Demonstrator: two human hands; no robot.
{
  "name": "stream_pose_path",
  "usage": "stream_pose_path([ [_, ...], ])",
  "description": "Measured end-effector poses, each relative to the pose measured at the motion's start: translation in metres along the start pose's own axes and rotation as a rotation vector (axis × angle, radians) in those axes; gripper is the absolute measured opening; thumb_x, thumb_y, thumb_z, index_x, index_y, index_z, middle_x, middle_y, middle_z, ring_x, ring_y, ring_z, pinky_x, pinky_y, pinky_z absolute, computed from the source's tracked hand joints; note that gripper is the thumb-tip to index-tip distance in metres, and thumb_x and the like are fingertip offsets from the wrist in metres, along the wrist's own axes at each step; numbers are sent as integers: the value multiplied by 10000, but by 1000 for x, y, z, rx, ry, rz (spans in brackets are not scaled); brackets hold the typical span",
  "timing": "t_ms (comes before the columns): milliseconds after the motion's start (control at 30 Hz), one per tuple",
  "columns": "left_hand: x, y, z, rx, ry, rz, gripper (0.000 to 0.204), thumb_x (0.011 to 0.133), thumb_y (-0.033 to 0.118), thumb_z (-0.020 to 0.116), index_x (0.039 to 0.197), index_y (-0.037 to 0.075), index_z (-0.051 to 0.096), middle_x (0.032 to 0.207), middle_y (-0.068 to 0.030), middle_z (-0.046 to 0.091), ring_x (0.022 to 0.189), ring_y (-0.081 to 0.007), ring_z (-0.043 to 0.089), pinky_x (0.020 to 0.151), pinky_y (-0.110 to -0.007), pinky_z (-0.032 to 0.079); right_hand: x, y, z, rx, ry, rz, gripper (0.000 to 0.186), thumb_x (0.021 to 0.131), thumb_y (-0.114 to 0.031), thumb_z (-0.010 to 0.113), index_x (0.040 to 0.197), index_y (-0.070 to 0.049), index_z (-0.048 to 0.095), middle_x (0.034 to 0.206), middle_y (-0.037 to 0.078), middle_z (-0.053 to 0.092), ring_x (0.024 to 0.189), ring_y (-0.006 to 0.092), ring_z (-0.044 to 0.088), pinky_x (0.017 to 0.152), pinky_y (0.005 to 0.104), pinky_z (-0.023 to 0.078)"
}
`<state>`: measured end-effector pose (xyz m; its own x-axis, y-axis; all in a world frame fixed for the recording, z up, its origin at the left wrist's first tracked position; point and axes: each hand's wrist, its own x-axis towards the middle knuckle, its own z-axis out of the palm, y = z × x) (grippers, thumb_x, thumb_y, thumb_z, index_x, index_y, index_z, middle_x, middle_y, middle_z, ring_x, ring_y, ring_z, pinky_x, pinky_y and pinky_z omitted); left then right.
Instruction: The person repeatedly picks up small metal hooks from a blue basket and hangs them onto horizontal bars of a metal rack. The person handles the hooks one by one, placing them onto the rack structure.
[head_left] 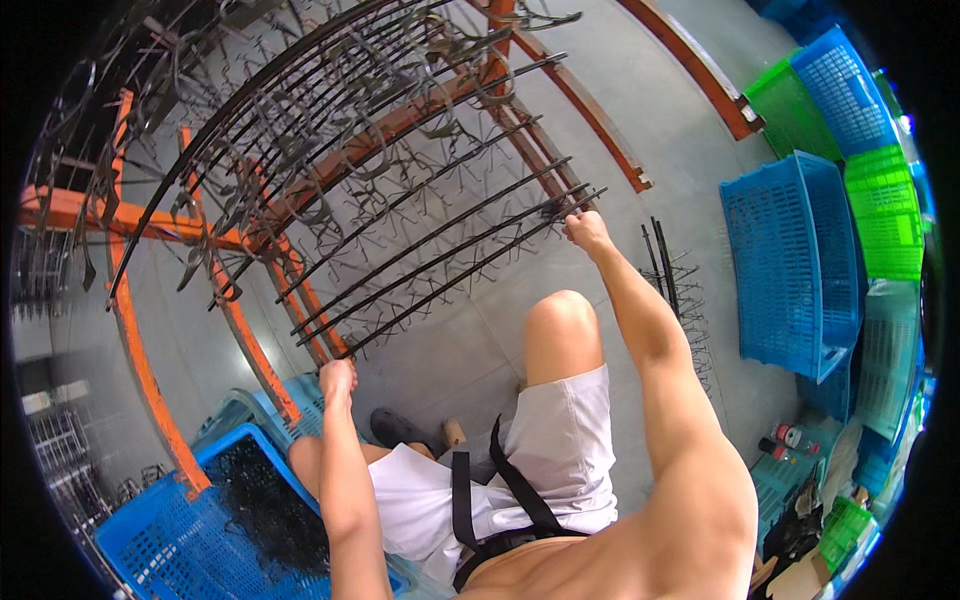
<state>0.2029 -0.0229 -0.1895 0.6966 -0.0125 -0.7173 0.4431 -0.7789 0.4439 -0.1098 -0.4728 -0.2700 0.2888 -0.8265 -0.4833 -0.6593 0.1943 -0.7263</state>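
A long thin black rod with small hooks along it (470, 270) spans the space in front of me, sloping up to the right. At its near left end my left hand (338, 378) is closed in a fist. My right hand (585, 231) is closed around the other end, arm stretched out. The rod lies across the arms of an orange metal rack (136, 345), or just above them; I cannot tell if it touches. Several similar rods (440, 224) rest on the rack behind it, with thin prongs hanging down.
Dark curved pieces (270, 130) crowd the rack's far part. A blue crate (175, 520) holding a black tangle stands at lower left. Two more hooked rods (664, 265) lie on the floor right of my arm. Blue baskets (775, 265) and green baskets (885, 215) line the right side.
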Motion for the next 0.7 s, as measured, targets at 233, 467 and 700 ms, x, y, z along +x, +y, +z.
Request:
stream_pose_path([
  [233,8,-32,-43,14,127,34,181,787,129,457,622,59,486,526,-31,447,405,-138,401,368,-286,297,-67,-41,17,-246,15,-142,305,738,-246,528,590,-1,632,558,106,601,547,213,593,578,353,473],
  [467,-16,-10,-33,34,80,29,217,794,126,467,647,-17,538,550,-82,518,443,-189,473,439,-341,362,-73,-23,3,-54,-18,-34,304,786,-208,516,649,34,640,592,108,617,545,177,586,559,315,472],
  [700,-7,-17,-49,254,161,279,260,779,146,436,680,-34,595,697,-172,601,639,-283,579,581,-407,439,-53,9,11,-36,-70,87,284,836,-212,553,741,43,634,690,81,625,575,138,563,527,294,472],
])
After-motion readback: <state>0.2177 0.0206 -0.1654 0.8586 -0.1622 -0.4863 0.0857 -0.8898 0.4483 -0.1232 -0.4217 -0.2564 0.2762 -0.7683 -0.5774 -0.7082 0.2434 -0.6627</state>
